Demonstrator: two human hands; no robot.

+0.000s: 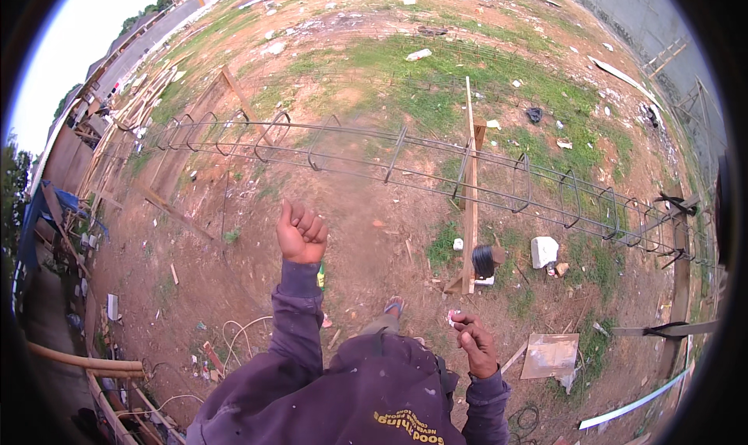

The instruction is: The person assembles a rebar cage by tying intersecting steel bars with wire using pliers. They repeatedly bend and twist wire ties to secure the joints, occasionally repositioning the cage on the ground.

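My left hand (302, 233) is raised in front of me, its fingers curled into a fist with no object showing in it. Lower and to the right, my right hand (478, 345) pinches a small red-and-white thing (453, 317) between thumb and fingers; its kind is too small to tell. Beyond both hands a long rebar cage (389, 164) with square stirrups runs across from left to right, touched by neither hand. An upright wooden stand (470, 211) meets it right of centre. Near the stand's foot is a coil of dark tie wire (484, 262).
A white block (545, 252) lies right of the wire coil. A flat board (550, 356) is on the ground beyond my right hand. Wooden supports (676, 289) stand at the far right. Yellowish pipes (86, 359) jut in at lower left. Litter and planks dot the ground.
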